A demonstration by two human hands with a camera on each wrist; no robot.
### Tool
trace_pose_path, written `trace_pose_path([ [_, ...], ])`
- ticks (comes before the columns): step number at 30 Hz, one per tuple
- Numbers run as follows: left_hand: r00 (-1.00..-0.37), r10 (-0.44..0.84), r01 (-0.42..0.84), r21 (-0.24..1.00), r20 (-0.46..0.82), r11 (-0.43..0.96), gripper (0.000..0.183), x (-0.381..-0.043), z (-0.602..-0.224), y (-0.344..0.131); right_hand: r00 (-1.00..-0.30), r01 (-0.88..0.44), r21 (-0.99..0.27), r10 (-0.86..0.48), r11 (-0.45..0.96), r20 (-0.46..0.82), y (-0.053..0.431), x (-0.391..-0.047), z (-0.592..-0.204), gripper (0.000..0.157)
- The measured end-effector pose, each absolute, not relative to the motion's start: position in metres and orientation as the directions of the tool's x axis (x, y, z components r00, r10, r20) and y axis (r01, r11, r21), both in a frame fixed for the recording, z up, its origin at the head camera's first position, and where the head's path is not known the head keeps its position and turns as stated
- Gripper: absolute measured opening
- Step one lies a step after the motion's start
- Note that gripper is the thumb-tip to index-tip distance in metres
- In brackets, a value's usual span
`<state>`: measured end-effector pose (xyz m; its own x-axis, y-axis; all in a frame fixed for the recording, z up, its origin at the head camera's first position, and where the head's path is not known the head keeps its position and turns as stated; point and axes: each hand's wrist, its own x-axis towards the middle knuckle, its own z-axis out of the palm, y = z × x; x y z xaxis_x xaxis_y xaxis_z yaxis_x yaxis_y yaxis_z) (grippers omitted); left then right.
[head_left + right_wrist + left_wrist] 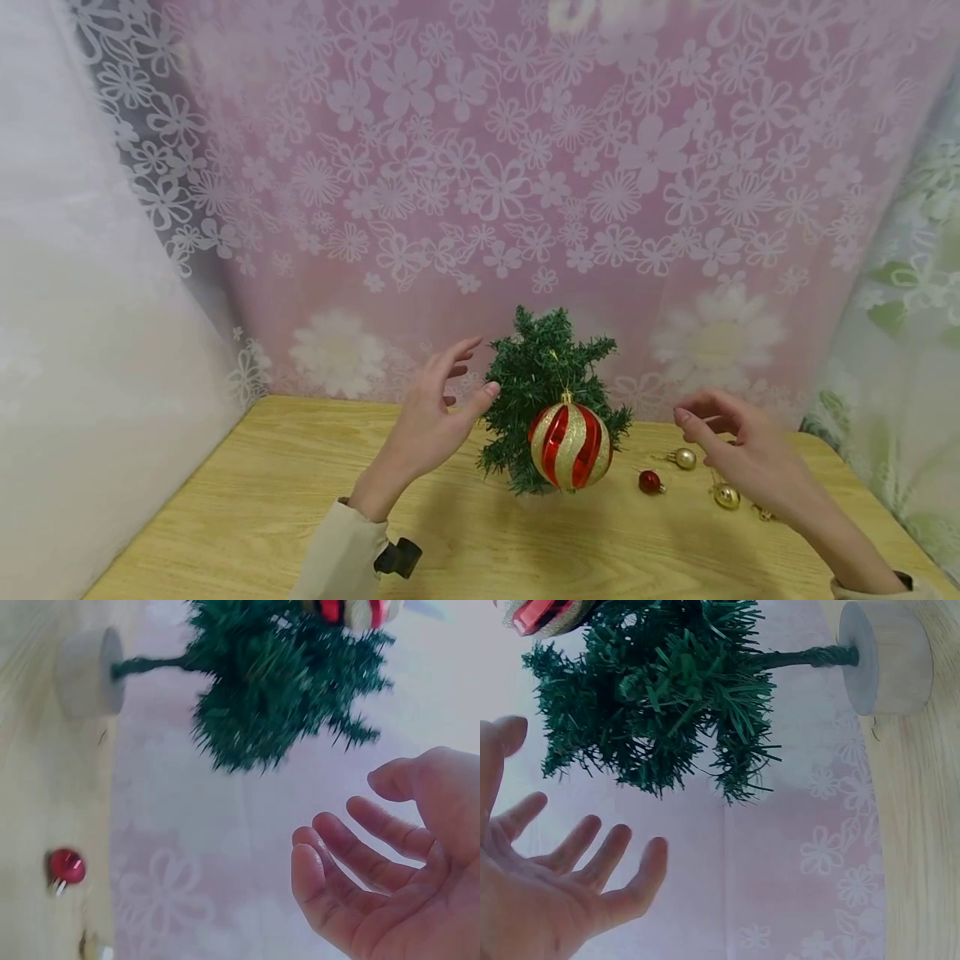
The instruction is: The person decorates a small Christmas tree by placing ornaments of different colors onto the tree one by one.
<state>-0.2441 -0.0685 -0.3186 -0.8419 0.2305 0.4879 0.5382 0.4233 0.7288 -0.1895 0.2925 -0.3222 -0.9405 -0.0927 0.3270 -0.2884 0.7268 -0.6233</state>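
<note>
A small green artificial Christmas tree [536,358] stands on a round pale wooden base [889,660]. From its front hangs a large red and gold striped ball ornament [572,446] on a thin gold loop. My left hand [438,408] is just left of the tree, fingers spread and loosely bent, with nothing in it. In the left wrist view a gap shows between its fingers and the branches. My right hand [757,454] hovers to the right, above the small ornaments, its fingers relaxed and bent. The right wrist view shows nothing held in it.
On the wooden table [315,500] at the right lie a small red ball [650,481], a pale gold ball [683,458] and a shiny gold ball [726,496]. Another gold piece [763,512] is partly hidden by the right hand. A flowered curtain [450,167] hangs behind.
</note>
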Motion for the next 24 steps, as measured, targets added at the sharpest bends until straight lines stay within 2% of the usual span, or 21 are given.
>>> trace_pose_path([
  [3, -0.856, 0.285, 0.516, 0.752, 0.432, 0.409, 0.062, -0.247, -0.32, -0.069, -0.94, -0.271, -0.606, -0.07, 0.748, 0.334, 0.305, -0.189, -0.331, 0.024],
  [11, -0.847, 0.394, 0.502, 0.779, 0.356, 0.376, 0.062, -0.251, -0.326, -0.07, -0.955, -0.158, -0.549, 0.015, 0.821, 0.298, 0.344, -0.19, -0.353, 0.031],
  [19, -0.851, 0.374, 0.502, 0.778, 0.368, 0.378, 0.062, -0.249, -0.329, -0.066, -0.943, -0.148, -0.457, 0.015, 0.877, 0.333, 0.378, -0.195, -0.375, 0.027],
  [24, -0.849, 0.358, 0.512, 0.774, 0.389, 0.373, 0.066, -0.248, -0.331, -0.063, -0.909, -0.19, -0.39, -0.012, 0.901, 0.416, 0.395, -0.196, -0.392, 0.017],
])
